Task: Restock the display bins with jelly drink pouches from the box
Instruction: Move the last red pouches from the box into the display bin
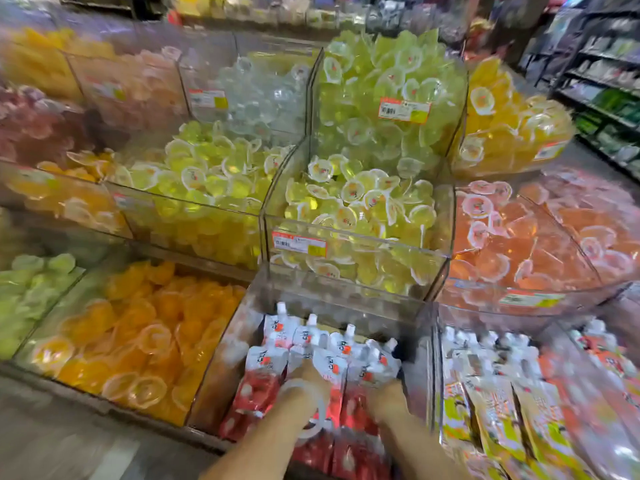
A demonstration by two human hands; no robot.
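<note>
So the landmark here is the clear bin (242, 327) at the bottom middle of the display, the one with the red jelly drink pouches (266, 372) in it. Both of the person's hands are down inside it: the left hand (304, 386), with a pale bangle on the wrist, is pressed flat-ish onto the pouches, and the right hand (388, 396) sits just beside it on the same stack. Fingers are blurry and mostly buried, so it's impossible to tell whether either hand is actually gripping a pouch or just pushing the row into place. The pouches stand in rows with their white spouts pointing toward the back of the bin. Progress-wise, this bin looks roughly filled along the front, but there's a visible empty stretch behind the spouts, so probably room for more. Right of that bin is another one holding yellow-green pouches (491, 403), which looks pretty well stocked. Above and left of it are bins of jelly cups (360, 202), all full. The supply box isn't in view at all.
</note>
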